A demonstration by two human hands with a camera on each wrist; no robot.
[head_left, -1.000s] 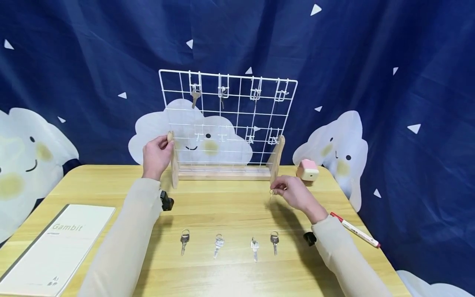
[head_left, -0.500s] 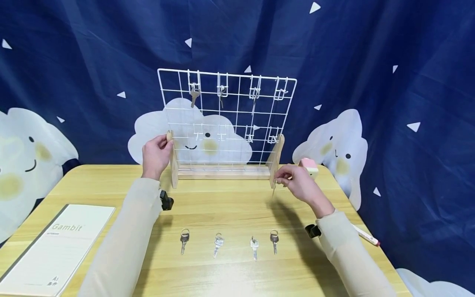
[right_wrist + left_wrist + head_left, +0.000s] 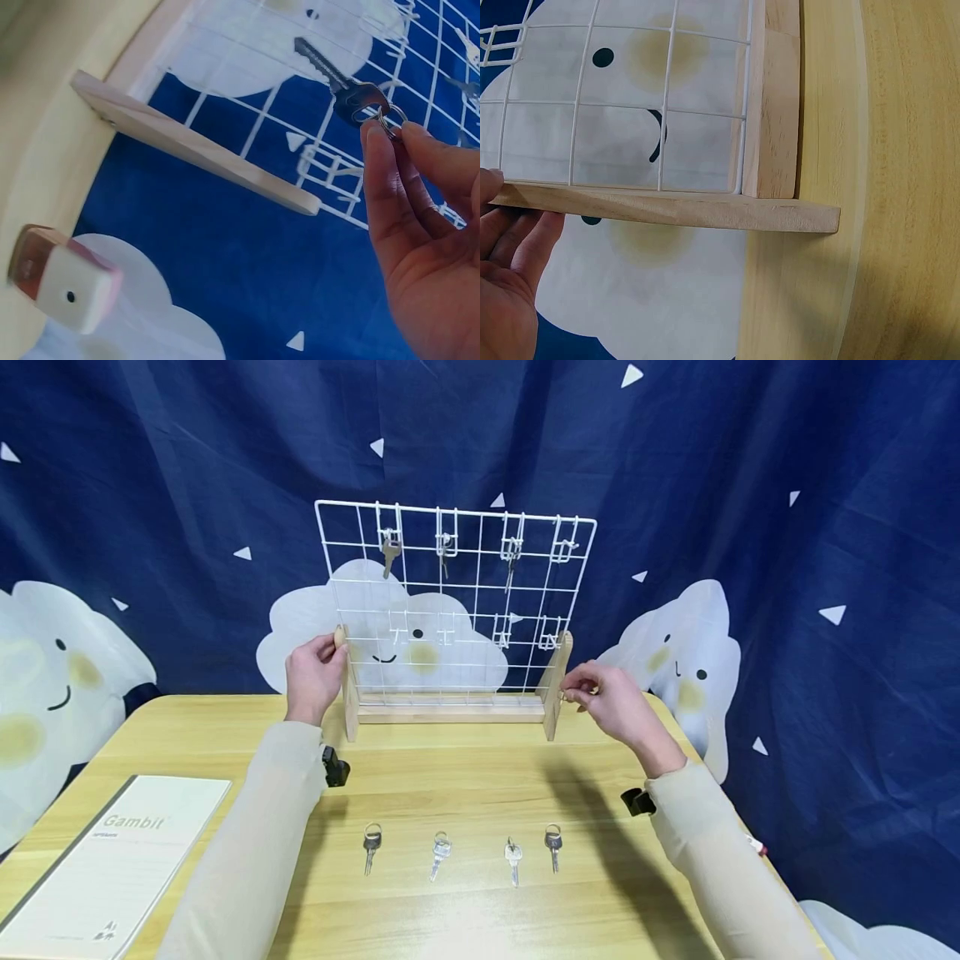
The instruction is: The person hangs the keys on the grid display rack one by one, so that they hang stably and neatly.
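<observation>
My left hand (image 3: pixel 313 681) grips the left wooden upright (image 3: pixel 351 706) of a white wire grid rack, thumb on one side and fingers on the other in the left wrist view. Beside the rack's right upright (image 3: pixel 553 702), my right hand (image 3: pixel 617 708) pinches a key (image 3: pixel 351 97) by its split ring, between thumb and fingertips. The key points away from the hand, apart from the grid. Three keys hang on the top-row hooks, among them a left one (image 3: pixel 391 553) and a third one (image 3: pixel 512 564). The top-right hook (image 3: pixel 562 552) bears no key.
Several keys with rings lie in a row on the table, such as a dark-headed key (image 3: pixel 553 843). A white notebook (image 3: pixel 120 868) is at the left. A pink-and-white box-shaped object (image 3: pixel 75 289) stands right of the rack. The right sleeve mostly covers a marker (image 3: pixel 759 846).
My right hand has risen and moved rightward with the key, from in front of the right upright to beside it. The left hand keeps its hold on the left upright.
</observation>
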